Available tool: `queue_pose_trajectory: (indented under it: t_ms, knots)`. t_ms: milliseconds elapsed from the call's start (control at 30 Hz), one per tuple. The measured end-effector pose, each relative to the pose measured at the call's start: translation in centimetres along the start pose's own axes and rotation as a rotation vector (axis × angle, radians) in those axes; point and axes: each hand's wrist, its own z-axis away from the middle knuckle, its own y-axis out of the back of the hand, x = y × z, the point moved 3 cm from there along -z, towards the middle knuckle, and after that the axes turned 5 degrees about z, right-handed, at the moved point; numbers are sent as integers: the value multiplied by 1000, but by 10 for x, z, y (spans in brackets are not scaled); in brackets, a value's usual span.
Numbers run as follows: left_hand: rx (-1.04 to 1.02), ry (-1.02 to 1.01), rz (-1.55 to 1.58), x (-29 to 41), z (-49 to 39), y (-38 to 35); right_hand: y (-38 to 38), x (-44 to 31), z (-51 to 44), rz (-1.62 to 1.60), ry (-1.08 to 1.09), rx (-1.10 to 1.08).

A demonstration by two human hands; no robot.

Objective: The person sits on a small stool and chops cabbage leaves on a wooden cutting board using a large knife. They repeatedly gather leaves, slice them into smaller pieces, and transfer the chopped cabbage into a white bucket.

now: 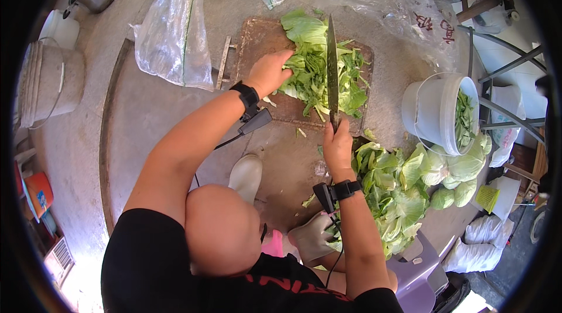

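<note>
On a worn wooden cutting board [259, 41] lies a heap of green cabbage leaves [303, 71], part whole and part cut into strips. My left hand [272, 71] grips the heap from its left side, the fingertips partly hidden by leaf. My right hand [339, 146] is closed round the handle of a long kitchen knife [332, 67]. The blade points away from me over the right part of the heap, with green bits stuck to it. Whether its edge touches the board cannot be seen.
Loose cabbage leaves [390, 194] and whole cabbages [467, 164] lie to the right. Beyond them a white bucket [432, 106], tipped on its side, holds greens. Clear plastic sheeting [171, 36] spreads behind the board's left. A lilac plastic stool [412, 273] stands close on my right.
</note>
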Motion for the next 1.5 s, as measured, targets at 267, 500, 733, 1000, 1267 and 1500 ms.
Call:
queue_pose_trajectory:
  t_ms: [267, 500, 733, 1000, 1267, 1500]
  knots:
    - [251, -368, -252, 26, 43, -16, 8, -42, -14, -93, 98, -18]
    - [246, -103, 231, 4, 34, -13, 12, -67, -14, -214, 305, 167]
    - [179, -139, 122, -2, 29, -9, -32, -60, -21, 36, 58, -119]
    - [254, -257, 143, -5, 38, -10, -17, -70, -19, -144, 224, 87]
    - [203, -204, 158, -7, 38, -13, -22, -63, -19, -56, 188, -1]
    - [187, -137, 169, -10, 33, -9, -44, -71, -17, 138, -8, -243]
